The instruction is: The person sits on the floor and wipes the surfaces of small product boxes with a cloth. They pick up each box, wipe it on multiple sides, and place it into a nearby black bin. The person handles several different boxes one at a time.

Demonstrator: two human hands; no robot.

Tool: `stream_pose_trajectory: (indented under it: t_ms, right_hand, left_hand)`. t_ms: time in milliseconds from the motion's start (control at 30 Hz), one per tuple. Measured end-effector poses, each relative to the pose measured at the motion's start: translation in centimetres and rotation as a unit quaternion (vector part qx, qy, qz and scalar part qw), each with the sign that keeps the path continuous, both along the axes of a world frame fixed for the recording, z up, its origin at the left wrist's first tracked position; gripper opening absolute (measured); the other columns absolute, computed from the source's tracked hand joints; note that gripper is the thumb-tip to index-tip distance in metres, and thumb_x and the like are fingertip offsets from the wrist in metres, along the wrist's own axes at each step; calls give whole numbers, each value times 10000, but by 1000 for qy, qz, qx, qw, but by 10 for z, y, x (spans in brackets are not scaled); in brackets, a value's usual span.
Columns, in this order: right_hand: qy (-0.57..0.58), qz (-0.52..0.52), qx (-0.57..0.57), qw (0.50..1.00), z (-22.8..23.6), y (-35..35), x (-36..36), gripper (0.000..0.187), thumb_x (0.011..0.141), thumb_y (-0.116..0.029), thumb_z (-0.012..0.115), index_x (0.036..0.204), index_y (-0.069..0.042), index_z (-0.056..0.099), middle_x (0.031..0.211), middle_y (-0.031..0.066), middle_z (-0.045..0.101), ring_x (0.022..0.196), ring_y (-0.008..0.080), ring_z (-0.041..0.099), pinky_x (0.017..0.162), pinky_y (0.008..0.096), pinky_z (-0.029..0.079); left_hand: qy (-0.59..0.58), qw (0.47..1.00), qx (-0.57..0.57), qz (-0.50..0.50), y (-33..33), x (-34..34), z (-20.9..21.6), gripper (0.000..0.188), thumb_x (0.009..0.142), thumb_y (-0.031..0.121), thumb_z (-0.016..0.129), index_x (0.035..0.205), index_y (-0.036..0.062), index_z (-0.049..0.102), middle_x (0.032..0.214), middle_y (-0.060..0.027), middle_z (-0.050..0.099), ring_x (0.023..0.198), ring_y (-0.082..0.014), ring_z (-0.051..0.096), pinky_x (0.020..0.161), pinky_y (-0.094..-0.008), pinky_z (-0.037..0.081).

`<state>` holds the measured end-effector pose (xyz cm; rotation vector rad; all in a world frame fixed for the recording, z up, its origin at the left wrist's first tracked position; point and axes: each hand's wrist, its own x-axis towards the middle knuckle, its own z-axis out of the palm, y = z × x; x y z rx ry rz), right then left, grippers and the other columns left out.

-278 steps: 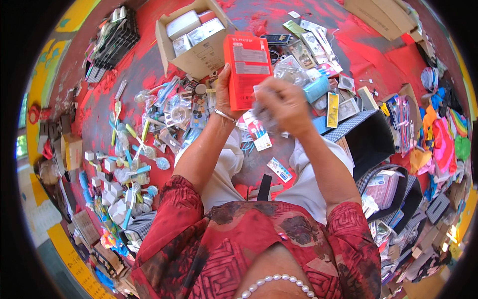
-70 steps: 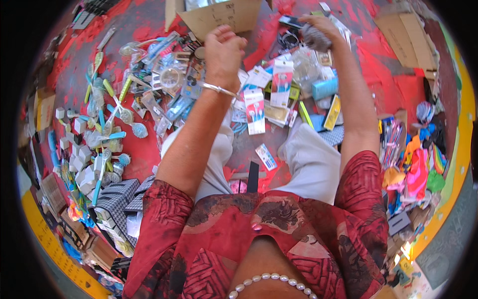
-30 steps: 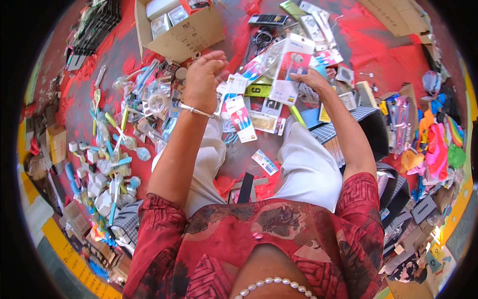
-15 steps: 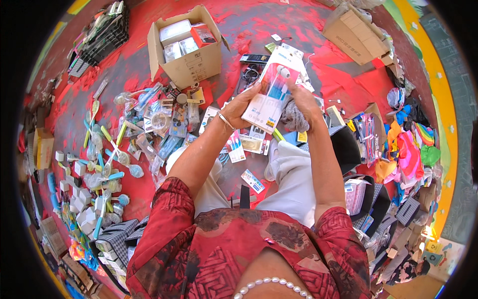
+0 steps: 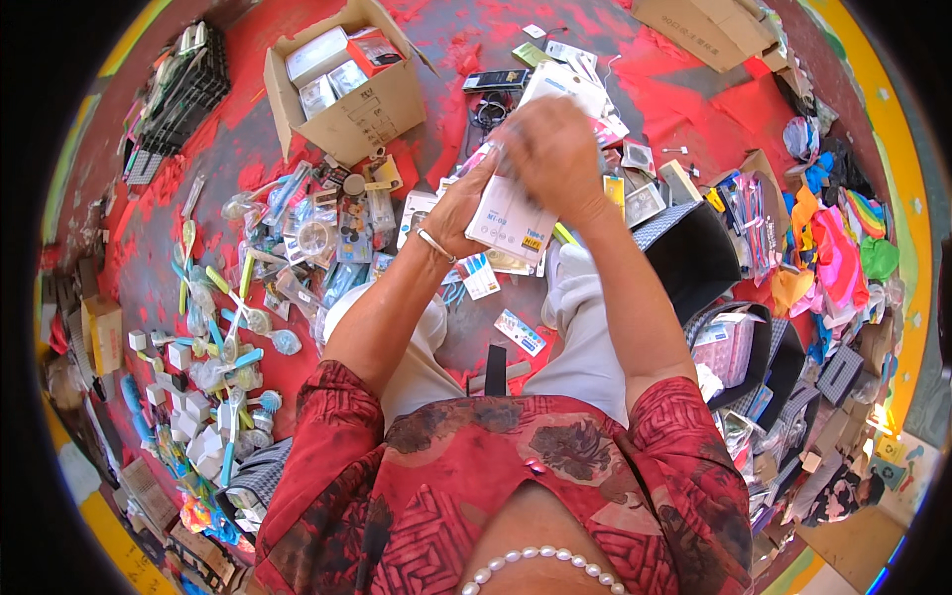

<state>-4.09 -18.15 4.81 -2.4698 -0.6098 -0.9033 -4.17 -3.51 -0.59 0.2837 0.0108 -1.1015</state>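
My left hand grips the left side of a flat white earphone package, tilted up in front of me, with its lower printed part showing. Across its upper half lies my right hand, fingers curled and smeared by motion. A grey cloth is bunched under those fingers, mostly hidden by them. Beyond the hands rests a stack of similar white packages. A smaller white and blue packet lies just below the left hand, and another blue-dotted packet is on the floor between my legs.
An open cardboard box of smaller boxes stands ahead to the left. Packaged goods and brushes spread over the left floor. Dark open boxes stand by my right leg, with bright coloured cloths farther right. A black crate is far left.
My right hand has swung from the package's right edge onto its upper front, taking the grey cloth along. The left hand keeps its grip, and the view has shifted slightly.
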Motion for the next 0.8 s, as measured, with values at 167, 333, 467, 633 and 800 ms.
stream_pose_trajectory:
  t_ms: [167, 333, 467, 633, 800]
  right_hand:
    - [-54, -286, 77, 954, -1, -78, 22, 264, 839, -264, 591, 737, -20, 585, 709, 109, 594, 666, 294, 566, 589, 375, 435]
    - [77, -294, 434, 848, 30, -78, 0, 229, 882, -192, 532, 755, -17, 610, 724, 99, 596, 671, 218, 585, 604, 326, 451]
    - [3, -35, 13, 999, 20, -13, -6, 120, 775, -171, 615, 713, -80, 566, 754, 57, 581, 755, 232, 563, 665, 350, 446]
    - [-87, -123, -67, 986, 14, -44, 11, 182, 724, -226, 670, 668, -95, 556, 673, 47, 559, 673, 243, 548, 598, 356, 441]
    - [98, -247, 469, 843, 15, -123, 5, 302, 827, -328, 615, 756, -35, 602, 635, 53, 587, 510, 177, 537, 507, 297, 435]
  left_hand:
    - [-67, 993, 81, -50, -2, -4, 4, 571, 891, 497, 430, 1324, 127, 380, 1257, -139, 496, 1062, -274, 564, 876, -436, 478]
    - [-240, 940, 243, -13, -7, -8, 9, 555, 884, 430, 500, 1331, 124, 379, 1268, -101, 471, 1091, -211, 513, 895, -355, 443]
    - [-411, 882, 231, -20, -6, -7, 2, 563, 877, 373, 528, 1357, 137, 352, 1304, -80, 408, 1173, -175, 406, 975, -294, 348]
    - [-373, 902, 217, -29, 0, -9, -3, 691, 837, 354, 594, 1389, 75, 285, 1300, -96, 409, 1147, -170, 412, 986, -293, 321]
    - [-348, 916, 198, -4, -1, -7, 7, 999, 654, 338, 775, 1419, 96, 179, 1260, -98, 457, 1168, -188, 433, 983, -336, 332]
